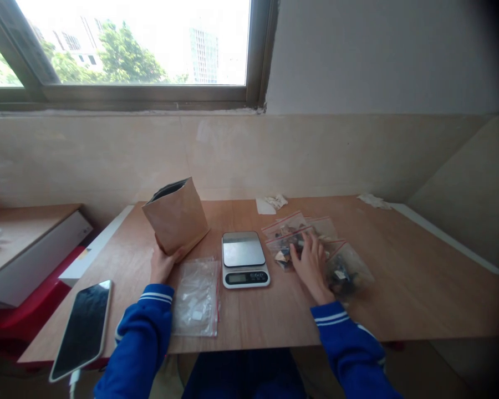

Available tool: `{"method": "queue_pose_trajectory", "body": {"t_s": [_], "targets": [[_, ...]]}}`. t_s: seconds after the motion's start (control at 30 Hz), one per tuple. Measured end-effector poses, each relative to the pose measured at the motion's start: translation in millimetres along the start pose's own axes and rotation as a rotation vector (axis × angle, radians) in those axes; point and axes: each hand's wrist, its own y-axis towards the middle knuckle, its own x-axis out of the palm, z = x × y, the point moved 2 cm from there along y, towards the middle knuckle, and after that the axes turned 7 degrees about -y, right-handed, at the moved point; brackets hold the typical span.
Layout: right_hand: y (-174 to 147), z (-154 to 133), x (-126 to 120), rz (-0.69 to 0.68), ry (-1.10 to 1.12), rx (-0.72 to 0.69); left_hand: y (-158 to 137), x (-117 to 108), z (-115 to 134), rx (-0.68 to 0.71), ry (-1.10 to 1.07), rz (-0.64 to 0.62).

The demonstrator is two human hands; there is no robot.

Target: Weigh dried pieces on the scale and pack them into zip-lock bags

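My left hand (164,263) is closed on the lower edge of a brown kraft paper bag (178,219), which tilts with its dark open mouth facing up and left. Over on the right, my right hand (310,263) lies across a clear zip bag (283,252) of small mixed pieces, its thumb and fingers apart and slightly curled. Beside that hand is another zip bag (345,271) with dark contents. More such bags overlap behind; the hand hides part of the pile. Between my hands stands a white digital scale (246,279) with a bare metal plate.
Flat clear plastic bags (196,296) lie left of the scale. A smartphone (83,324) with a plugged-in cable sits at the table's left edge. Crumpled white tissue (276,201) and a white paper piece (265,206) lie at the back, against the wall below the window.
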Motion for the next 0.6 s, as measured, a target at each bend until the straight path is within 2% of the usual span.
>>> {"method": "queue_pose_trajectory", "body": {"t_s": [0.13, 0.23, 0.27, 0.33, 0.43, 0.5, 0.6], "targets": [[-0.4, -7.2, 6.0, -0.032, -0.016, 0.080, 2.2, -2.5, -10.3, -0.068, 0.004, -0.071], [10.3, -36.1, -15.1, 0.027, 0.114, 0.074, -2.3, -3.5, -10.8, -0.029, -0.029, -0.048], [13.2, -52.4, -27.3, 0.046, 0.202, 0.012, -4.8, -3.6, -8.6, -0.007, -0.049, -0.047], [15.4, -91.9, -54.8, 0.041, 0.399, -0.201, -10.5, -4.1, -0.3, 0.041, -0.096, -0.059], [9.7, -150.8, -89.3, -0.080, 0.517, -0.588, -18.3, -5.7, 17.4, 0.073, -0.131, -0.105], [5.0, -177.3, -101.3, -0.100, 0.507, -0.730, -21.7, -6.8, 28.2, 0.080, -0.136, -0.128], [1.3, -197.0, -101.8, -0.154, 0.455, -0.812, -23.3, -7.1, 35.4, 0.093, -0.145, -0.115]]}}
